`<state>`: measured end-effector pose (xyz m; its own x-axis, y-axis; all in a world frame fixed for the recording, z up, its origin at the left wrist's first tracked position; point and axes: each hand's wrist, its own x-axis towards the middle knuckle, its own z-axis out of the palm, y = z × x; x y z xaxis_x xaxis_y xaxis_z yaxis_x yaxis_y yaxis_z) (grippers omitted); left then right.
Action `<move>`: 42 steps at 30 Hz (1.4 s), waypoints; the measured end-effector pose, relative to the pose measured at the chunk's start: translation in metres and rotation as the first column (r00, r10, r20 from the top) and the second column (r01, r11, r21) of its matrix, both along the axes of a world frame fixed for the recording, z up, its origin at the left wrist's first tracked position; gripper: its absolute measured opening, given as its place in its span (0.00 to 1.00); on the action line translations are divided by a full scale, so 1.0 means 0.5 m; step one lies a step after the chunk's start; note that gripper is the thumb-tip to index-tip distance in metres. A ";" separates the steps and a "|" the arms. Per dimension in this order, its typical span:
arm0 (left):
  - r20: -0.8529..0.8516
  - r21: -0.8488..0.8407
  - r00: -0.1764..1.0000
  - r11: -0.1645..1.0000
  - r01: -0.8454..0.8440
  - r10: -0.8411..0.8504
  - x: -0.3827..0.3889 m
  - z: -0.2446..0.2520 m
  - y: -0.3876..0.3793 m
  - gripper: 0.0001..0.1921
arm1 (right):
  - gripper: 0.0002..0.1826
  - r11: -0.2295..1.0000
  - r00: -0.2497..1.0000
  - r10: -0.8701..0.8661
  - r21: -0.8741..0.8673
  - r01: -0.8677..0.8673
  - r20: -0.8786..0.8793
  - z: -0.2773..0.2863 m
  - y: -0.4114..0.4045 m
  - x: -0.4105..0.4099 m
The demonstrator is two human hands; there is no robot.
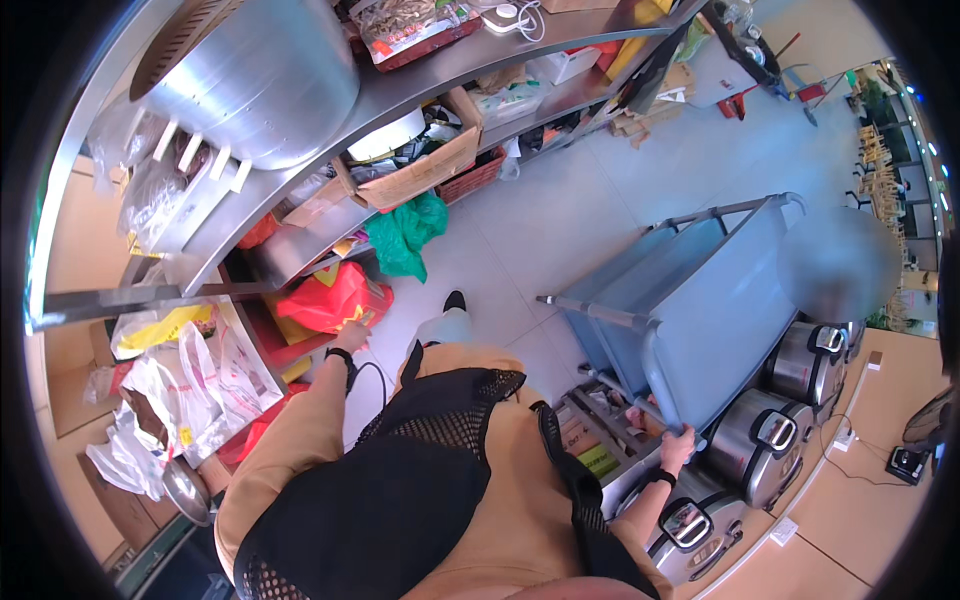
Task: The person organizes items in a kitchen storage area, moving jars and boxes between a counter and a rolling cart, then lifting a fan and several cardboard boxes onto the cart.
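My right hand point(677, 445) is closed around the grey frame of a blue-grey plastic utility cart point(720, 300), at the cart's near corner. Tiers of the cart show on its left side, and it stands in front of the row of electric cookers. My left hand point(352, 336) hangs low on the left, close by a red plastic bag point(337, 296) that lies at the lower shelf. Whether its fingers touch the bag, or hold anything, I cannot tell. Both wrists wear black bands. A green plastic bag point(409, 232) hangs beyond the red one.
Steel shelving point(450, 71) curves along the left, bearing a big perforated metal pot point(255, 82) and an open cardboard box point(427, 169). Several electric cookers point(757, 450) line the right. Tiled floor point(517, 217) runs between shelving and cart. A red dustpan point(735, 103) lies far off.
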<state>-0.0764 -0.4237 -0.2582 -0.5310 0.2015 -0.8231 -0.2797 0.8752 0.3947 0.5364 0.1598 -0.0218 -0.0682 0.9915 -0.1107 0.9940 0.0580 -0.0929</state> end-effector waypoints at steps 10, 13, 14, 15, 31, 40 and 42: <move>-0.040 0.456 0.997 0.889 -0.045 0.071 -0.164 0.109 0.302 0.13 | 0.30 0.945 0.874 0.284 0.268 -0.186 -0.394 0.133 0.009 -0.500; -0.147 0.459 0.988 0.888 0.025 0.048 -0.226 0.246 0.428 0.12 | 0.28 0.882 0.768 0.444 0.375 -0.285 -0.461 0.162 0.057 -0.666; -0.219 0.478 0.974 0.876 0.062 0.050 -0.240 0.277 0.460 0.13 | 0.28 0.848 0.696 0.513 0.420 -0.322 -0.502 0.167 0.072 -0.728; -0.214 0.483 0.974 0.875 0.040 0.073 -0.246 0.293 0.483 0.13 | 0.27 0.822 0.638 0.563 0.430 -0.373 -0.524 0.169 0.090 -0.788; -0.271 0.536 0.923 0.839 -0.091 0.273 -0.246 0.533 0.690 0.12 | 0.62 0.341 0.010 0.860 0.558 -0.757 -0.510 0.170 0.252 -1.768; -0.198 0.584 0.828 0.741 -0.330 0.524 -0.205 0.578 0.680 0.13 | 0.66 0.291 0.031 0.882 0.493 -0.820 -0.469 0.152 0.233 -1.897; -0.309 0.616 0.779 0.739 -0.274 0.546 -0.237 0.611 0.695 0.13 | 0.58 0.265 0.057 0.908 0.462 -0.846 -0.416 0.154 0.232 -1.905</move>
